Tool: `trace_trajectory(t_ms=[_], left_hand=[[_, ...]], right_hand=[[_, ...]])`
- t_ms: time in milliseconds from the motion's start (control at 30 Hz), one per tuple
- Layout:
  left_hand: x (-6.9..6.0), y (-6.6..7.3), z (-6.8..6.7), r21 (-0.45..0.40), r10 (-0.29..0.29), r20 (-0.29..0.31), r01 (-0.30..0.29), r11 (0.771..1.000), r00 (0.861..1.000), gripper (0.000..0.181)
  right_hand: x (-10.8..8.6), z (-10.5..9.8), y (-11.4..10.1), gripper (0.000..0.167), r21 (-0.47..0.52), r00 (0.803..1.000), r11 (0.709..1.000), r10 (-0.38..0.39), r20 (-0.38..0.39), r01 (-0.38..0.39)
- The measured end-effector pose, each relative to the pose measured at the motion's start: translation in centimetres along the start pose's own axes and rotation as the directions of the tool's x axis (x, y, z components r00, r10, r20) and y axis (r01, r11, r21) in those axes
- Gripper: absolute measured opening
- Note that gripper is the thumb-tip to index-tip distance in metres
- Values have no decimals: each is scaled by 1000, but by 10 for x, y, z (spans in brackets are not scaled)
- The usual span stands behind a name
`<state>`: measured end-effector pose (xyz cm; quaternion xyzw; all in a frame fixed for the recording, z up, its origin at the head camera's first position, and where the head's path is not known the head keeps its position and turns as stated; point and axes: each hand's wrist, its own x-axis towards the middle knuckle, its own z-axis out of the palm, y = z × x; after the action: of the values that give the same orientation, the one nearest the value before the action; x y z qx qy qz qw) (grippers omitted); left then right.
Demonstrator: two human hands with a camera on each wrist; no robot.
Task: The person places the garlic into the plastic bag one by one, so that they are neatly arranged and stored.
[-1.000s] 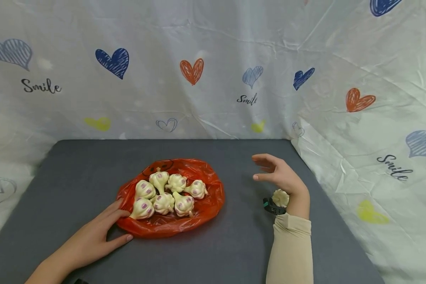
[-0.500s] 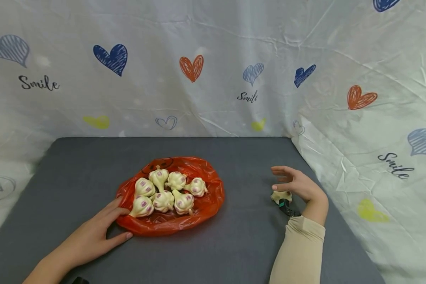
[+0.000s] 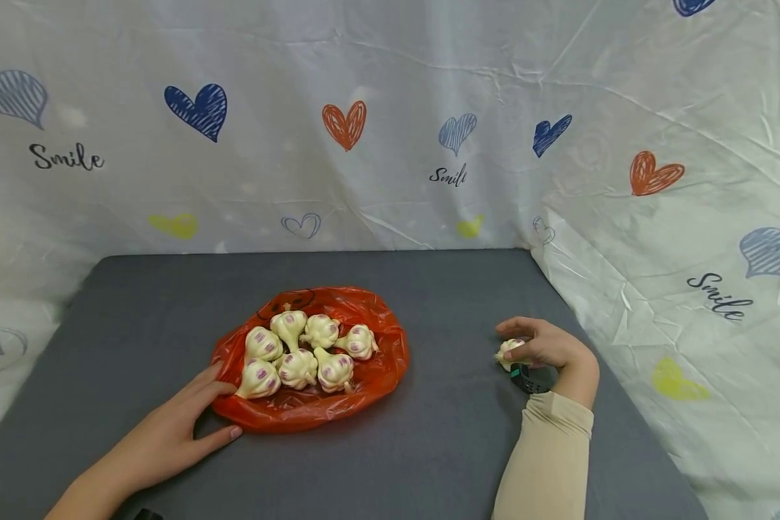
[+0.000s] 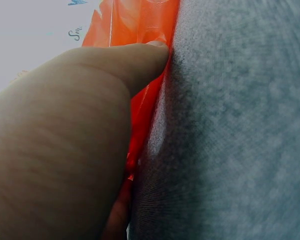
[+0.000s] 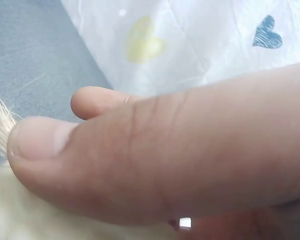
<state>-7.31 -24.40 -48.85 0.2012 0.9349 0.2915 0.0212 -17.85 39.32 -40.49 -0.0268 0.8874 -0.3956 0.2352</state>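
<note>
An opened red plastic bag lies on the dark table with several garlic bulbs inside, white with purple patches. At its near left edge rests my left hand, fingers extended and thumb spread; in the left wrist view the thumb touches the red plastic. Well right of the bag, my right hand grips a single garlic bulb at the table. Thumb and fingers lie on either side of it and hide much of it. The right wrist view shows its roots beside the thumb.
The grey table ends at the back against a white cloth printed with hearts and "Smile". On the right the cloth slants along the table's edge. A black wrist device sits under the right wrist.
My right hand has moved right and lowered onto the lone garlic bulb, closing thumb and fingers about it. The left hand and the bag have stayed put.
</note>
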Motion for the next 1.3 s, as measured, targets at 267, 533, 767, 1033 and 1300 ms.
trace_trajectory(t_ms=[267, 533, 767, 1033, 1300], left_hand=[[1, 1, -2, 2, -5, 8, 5, 1000, 1000, 58], [2, 1, -2, -9, -32, 35, 32, 999, 999, 60], [2, 0, -2, -24, -11, 27, 12, 1000, 1000, 58], [2, 1, -3, -12, -18, 17, 18, 1000, 1000, 58], [2, 2, -3, -12, -24, 26, 24, 1000, 999, 59]], right_hand=[[4, 1, -3, 64, 7, 1000, 1000, -24, 1, 24], [7, 3, -3, 61, 28, 1000, 999, -21, 2, 21], [9, 3, -6, 57, -17, 999, 999, -50, -20, 50], [14, 2, -13, 58, -50, 993, 992, -115, -13, 114], [14, 4, -17, 58, -50, 992, 991, -124, -22, 123]])
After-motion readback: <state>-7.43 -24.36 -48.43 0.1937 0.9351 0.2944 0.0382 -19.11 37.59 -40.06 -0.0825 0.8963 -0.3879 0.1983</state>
